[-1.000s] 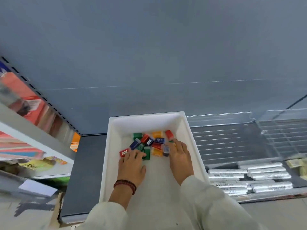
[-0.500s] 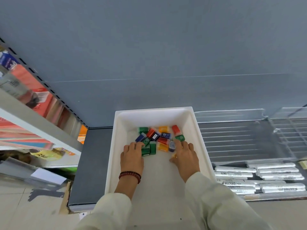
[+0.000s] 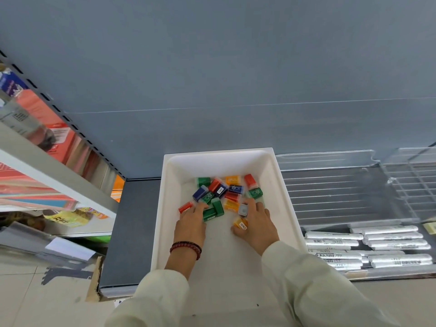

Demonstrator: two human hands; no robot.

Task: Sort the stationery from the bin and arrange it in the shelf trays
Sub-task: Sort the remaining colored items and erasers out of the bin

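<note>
My left hand [image 3: 191, 223] lies with fingers straight and spread on the small coloured blocks [image 3: 236, 188] heaped in the far half of the white bin [image 3: 167, 208]; my right hand [image 3: 258, 223] rests beside them with an orange block [image 3: 240, 224] between thumb and forefinger, though I cannot tell if it truly pinches. The blocks' long axes point every way, the orange one slanting across the bin, so I judge a hasty grab could gather mixed colours or drop one

White bin [image 3: 286, 197] on shelf [image 3: 132, 232]; left hand [image 3: 191, 224] touches green boxes [image 3: 213, 210], right hand [image 3: 257, 224] against orange box [image 3: 240, 224], fingers [image 3: 250, 204] spread.
</note>
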